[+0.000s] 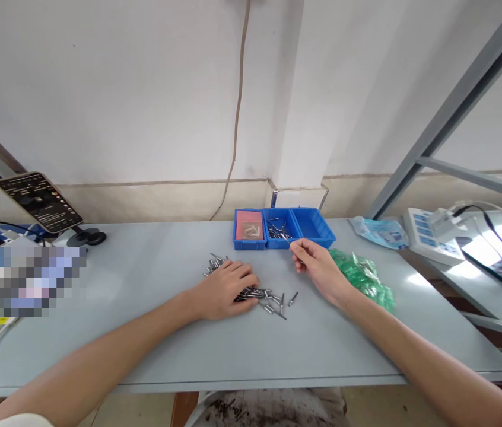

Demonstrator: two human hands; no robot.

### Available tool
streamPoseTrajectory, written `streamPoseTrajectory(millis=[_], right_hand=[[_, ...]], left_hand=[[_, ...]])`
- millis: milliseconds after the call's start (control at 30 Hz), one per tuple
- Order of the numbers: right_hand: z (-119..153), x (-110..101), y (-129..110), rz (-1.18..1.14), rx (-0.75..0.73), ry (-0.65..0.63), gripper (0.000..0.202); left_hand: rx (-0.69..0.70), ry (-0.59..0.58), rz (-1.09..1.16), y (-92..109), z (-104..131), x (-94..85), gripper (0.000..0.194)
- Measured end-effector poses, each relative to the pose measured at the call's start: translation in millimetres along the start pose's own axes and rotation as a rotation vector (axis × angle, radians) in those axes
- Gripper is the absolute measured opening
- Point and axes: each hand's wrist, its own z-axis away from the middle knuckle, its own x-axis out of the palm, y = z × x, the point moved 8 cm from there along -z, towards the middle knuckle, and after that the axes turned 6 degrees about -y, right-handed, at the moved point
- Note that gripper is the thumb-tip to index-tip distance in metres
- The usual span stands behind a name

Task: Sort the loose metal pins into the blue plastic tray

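Three bins (pixel 321 241): blue, side by side at the back of the desk (pixel 166 350), near the wall.
Left bin (pixel 248 244): pink sheet, with a clear packet (pixel 251 230) of small parts on it.
Middle bin (pixel 280 244): loose metal pins inside, lying at mixed angles.
Right bin (pixel 311 225): bare blue floor in view.
Right hand (pixel 315 264): thumb and forefinger pinched on one thin pin (pixel 288 240), at the front edge of the middle bin; other fingers curled in.
Left hand (pixel 226 290): palm down over the pile (pixel 251 293), fingers loosely bent and parted, thumb apart from forefinger; not clenched. What lies under the palm is hidden.
Pins: pile on the desk under and about the left hand, some showing behind it, a looser scatter (pixel 277 301) to its right.
Green bag (pixel 364 279): crinkled plastic, beside the right forearm, partly hidden by it.
Blue packet (pixel 380 232): flat, between bins and power strip (pixel 433 237).
Phone (pixel 41 203): screen lit, tilted on a black stand (pixel 87 236), far left.
Cord (pixel 238 112): hangs down the wall.
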Motion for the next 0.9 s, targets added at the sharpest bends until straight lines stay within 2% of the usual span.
streamPoseTrajectory(millis=[367,567,667,767,900], right_hand=[[-3,-4,4,-0.204,0.056,0.052,0.042],[-2,-6,-1,-0.219,0.045,0.052,0.04],[-1,-3,-6,-0.142,0.022,0.021,0.043],[0,1,-13,0.062,-0.058,-0.008,0.036],[7,20,-19,0.396,-0.16,-0.154,0.029]], left_hand=[[-0.001,0.005,0.01,0,0,-0.2,0.021],[0.003,0.014,0.02,0,0,-0.7,0.02],[0.003,0.016,0.013,0,0,-1.3,0.02],[0.008,0.007,0.007,1,0,-1.6,0.021],[0.012,0.009,0.002,1,0,-1.7,0.021]])
